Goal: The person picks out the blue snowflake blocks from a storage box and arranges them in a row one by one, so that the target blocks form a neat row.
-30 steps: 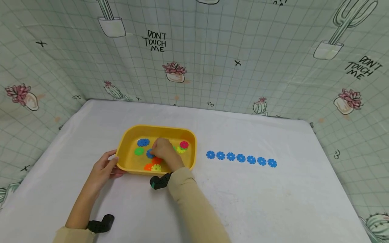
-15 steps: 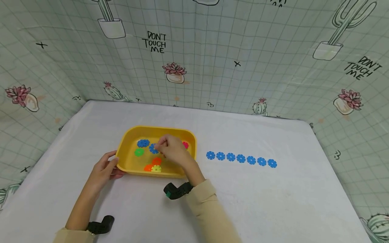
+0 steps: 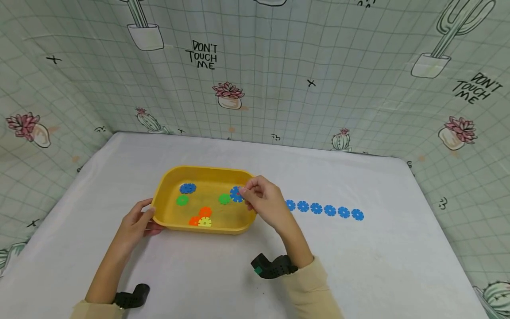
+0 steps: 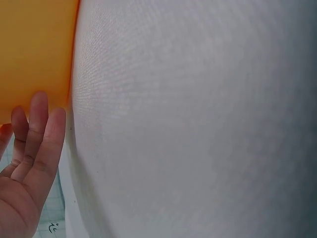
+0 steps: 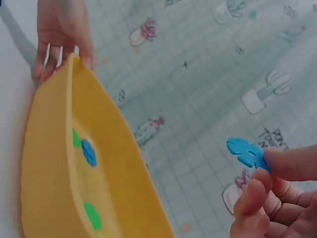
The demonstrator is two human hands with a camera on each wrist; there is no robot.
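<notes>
My right hand (image 3: 268,204) pinches a blue notched plastic disc (image 3: 236,194) between thumb and fingers, above the right end of a yellow tray (image 3: 215,230). In the right wrist view, this disc (image 5: 244,151) is seen clear of the tray. My left hand (image 3: 135,221) grips the tray's left end; in the left wrist view its fingers (image 4: 38,111) lie against the outer wall. Inside the tray are overlapping blue discs (image 3: 187,188), green discs (image 3: 182,200), orange discs (image 3: 205,212) and a yellow disc (image 3: 205,221).
Right of the tray, several blue discs (image 3: 316,208) lie flat in a row on the white-covered table (image 3: 378,261); my right hand hides the row's left end. A cactus-patterned cloth (image 3: 279,106) rises behind the table.
My right hand has lifted the blue disc from the tray's middle and moved right with it to the tray's right end. My left hand has stayed at the tray.
</notes>
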